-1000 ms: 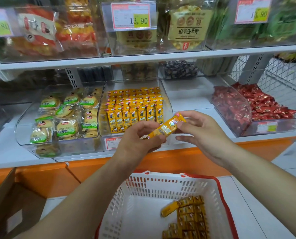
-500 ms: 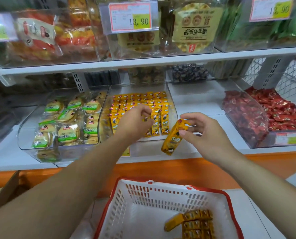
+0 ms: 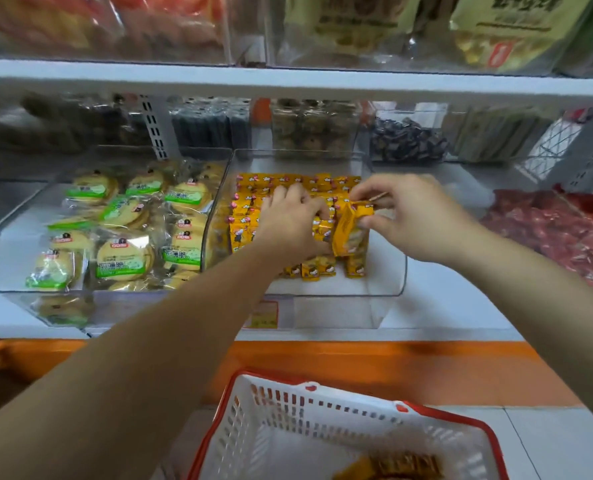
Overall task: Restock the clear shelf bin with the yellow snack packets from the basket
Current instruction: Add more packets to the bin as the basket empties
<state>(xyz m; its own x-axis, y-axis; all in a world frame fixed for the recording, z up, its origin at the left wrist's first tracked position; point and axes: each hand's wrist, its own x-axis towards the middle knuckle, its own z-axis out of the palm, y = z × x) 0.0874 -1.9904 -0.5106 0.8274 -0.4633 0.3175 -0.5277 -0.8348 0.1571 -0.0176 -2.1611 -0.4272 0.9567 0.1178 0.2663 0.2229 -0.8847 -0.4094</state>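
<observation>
Yellow packet (image 3: 352, 230), pinched by the right hand (image 3: 418, 220), has come over the clear bin (image 3: 336, 306), nearly shelved, while the left hand (image 3: 288, 225) presses the rows (image 3: 288, 181), its grip unclear.

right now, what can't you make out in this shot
Head view:
Packets left in the basket: cut off by the bottom edge.
Whether the left hand grips anything: its back hides the fingertips.
Price label on the clear bin: blurred, partly behind the forearm.
</observation>
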